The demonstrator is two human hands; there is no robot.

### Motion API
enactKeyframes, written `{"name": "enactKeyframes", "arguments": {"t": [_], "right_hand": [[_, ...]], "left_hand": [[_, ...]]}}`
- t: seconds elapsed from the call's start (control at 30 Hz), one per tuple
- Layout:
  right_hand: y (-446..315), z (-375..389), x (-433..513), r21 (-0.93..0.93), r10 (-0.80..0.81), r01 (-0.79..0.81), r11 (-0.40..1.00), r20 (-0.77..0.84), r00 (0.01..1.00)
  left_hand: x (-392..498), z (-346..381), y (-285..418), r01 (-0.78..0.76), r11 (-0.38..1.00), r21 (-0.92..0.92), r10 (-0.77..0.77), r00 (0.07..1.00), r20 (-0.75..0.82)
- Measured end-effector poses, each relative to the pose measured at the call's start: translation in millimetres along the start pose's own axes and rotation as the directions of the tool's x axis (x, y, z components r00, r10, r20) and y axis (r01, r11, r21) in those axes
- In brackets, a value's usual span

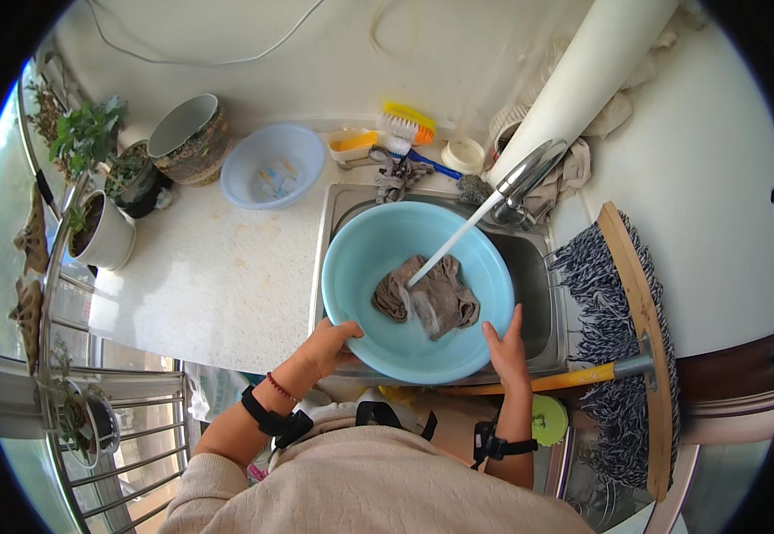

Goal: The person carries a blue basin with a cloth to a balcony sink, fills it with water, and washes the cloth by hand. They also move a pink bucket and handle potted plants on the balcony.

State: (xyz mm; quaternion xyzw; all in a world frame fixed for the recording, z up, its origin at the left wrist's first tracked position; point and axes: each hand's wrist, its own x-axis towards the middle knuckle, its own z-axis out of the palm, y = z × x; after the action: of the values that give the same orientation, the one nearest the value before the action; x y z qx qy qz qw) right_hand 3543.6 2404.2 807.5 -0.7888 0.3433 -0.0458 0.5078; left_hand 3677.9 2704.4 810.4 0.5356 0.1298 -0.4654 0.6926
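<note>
A light-blue plastic basin rests over the stainless steel sink. My left hand grips its near left rim, thumb on top and fingers hidden beneath. On the near right side, my right hand holds the rim, with the thumb at the edge and a finger up along the outside. Inside the basin lies a crumpled brown cloth. A stream of water runs from the chrome faucet onto that cloth.
A string mop with a yellow handle stands at the right. Behind the sink are scrub brushes, a grey rag and a steel scourer. A pale-blue bowl and potted plants occupy the left counter. A white pipe slants overhead.
</note>
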Motion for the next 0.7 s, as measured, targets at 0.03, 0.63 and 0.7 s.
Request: {"name": "enactKeyframes", "arguments": {"t": [0.03,0.63,0.7], "right_hand": [[2,2,-5,0.051,-0.005,0.005,0.999,-0.004,1.0],[-34,-22,-88,-0.202,-0.248,0.26,0.944,0.082,0.965],[-30,-20,-94,-0.184,-0.255,0.26,0.948,0.052,0.965]], "left_hand": [[-1,0,1,-0.009,1.0,0.005,0.009,1.0,0.006],[-83,-11,11,0.036,0.993,0.11,-0.046,0.995,0.092],[-75,-18,6,0.063,0.988,0.141,-0.078,0.992,0.103]]}}
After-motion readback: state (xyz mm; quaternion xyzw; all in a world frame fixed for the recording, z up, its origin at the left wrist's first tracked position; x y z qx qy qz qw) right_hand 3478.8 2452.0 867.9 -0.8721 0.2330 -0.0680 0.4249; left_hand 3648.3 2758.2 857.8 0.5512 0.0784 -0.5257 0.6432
